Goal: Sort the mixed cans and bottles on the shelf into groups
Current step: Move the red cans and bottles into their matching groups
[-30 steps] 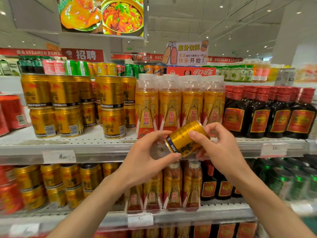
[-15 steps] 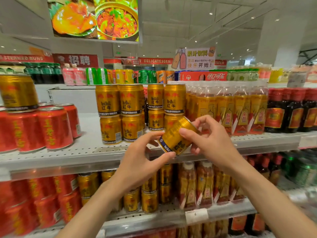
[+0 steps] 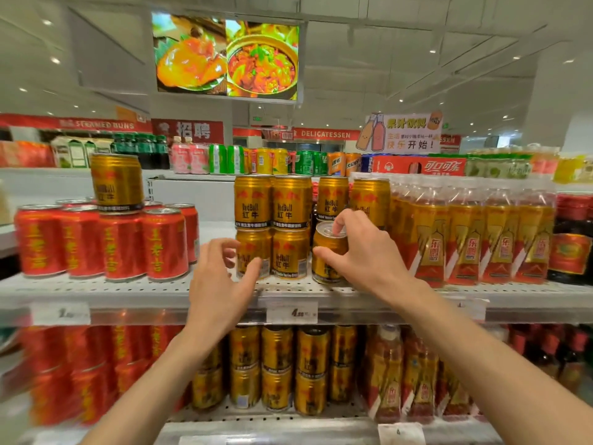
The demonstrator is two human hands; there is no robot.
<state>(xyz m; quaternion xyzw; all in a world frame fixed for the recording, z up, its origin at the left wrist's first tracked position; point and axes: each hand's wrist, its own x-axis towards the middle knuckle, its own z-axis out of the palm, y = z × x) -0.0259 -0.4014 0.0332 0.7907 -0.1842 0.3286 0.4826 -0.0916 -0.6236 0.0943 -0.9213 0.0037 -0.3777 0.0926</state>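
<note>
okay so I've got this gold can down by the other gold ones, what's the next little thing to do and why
Probably let go with the right hand and draw it back: the gold can it grips looks upright on the shelf beside the stacked gold cans. The odd gold can atop the red cans seems the next pick.

We have one view only, from a wide-angle camera worn on the person's head. It faces forward and slightly down, square onto the upper shelf (image 3: 134, 292), close enough that both forearms enter from the bottom edge. Straight lines bow toward the edges. The ceiling and a hanging screen (image 3: 226, 57) fill the top.
</note>
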